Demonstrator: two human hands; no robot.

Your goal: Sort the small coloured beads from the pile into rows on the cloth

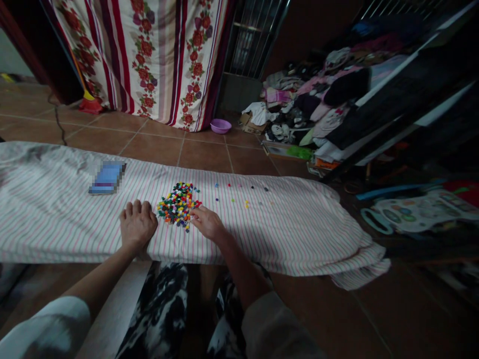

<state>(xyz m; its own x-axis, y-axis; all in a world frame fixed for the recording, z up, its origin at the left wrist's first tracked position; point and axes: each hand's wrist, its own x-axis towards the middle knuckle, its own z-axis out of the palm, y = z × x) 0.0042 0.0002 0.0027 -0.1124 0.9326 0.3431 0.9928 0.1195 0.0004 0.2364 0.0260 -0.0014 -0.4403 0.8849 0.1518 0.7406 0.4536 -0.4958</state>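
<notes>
Two hands on striped cloth (60,219); left hand (137,223) flat, empty; right hand (207,222) fingers together, touching bead pile (177,203).

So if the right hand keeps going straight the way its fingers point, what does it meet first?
The right hand points up-left on the striped cloth, fingertips already at the edge of the pile of small coloured beads. It would likely push into that pile first.
</notes>
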